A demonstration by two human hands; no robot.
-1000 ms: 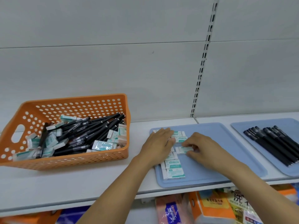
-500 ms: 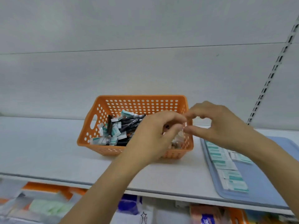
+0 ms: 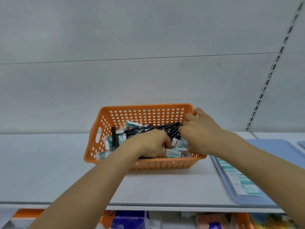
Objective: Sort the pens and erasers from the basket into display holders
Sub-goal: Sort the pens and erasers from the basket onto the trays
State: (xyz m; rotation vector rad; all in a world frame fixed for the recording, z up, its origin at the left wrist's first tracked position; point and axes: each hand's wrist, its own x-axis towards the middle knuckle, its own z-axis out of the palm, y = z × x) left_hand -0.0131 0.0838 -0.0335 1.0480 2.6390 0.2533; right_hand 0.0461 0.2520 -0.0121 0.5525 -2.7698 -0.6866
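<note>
— Where are the hands?
— Both are down inside the orange basket (image 3: 142, 111) on the white shelf (image 3: 41, 162), among black pens (image 3: 166, 128) and wrapped erasers (image 3: 172, 152).
— Holding anything?
— The left hand (image 3: 148, 144) has its fingers curled into the pile; the right hand (image 3: 200, 131) likewise. What either grips, I cannot tell.
— And the holders?
— A blue tray (image 3: 272, 146) to the right carries a row of erasers (image 3: 244, 184).

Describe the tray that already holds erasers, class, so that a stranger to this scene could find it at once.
Start at the orange basket on the white shelf and look right. The light blue tray lies flat there, with a row of white-and-teal erasers along its near left side. Only a sliver of another blue tray shows beyond it.
</note>
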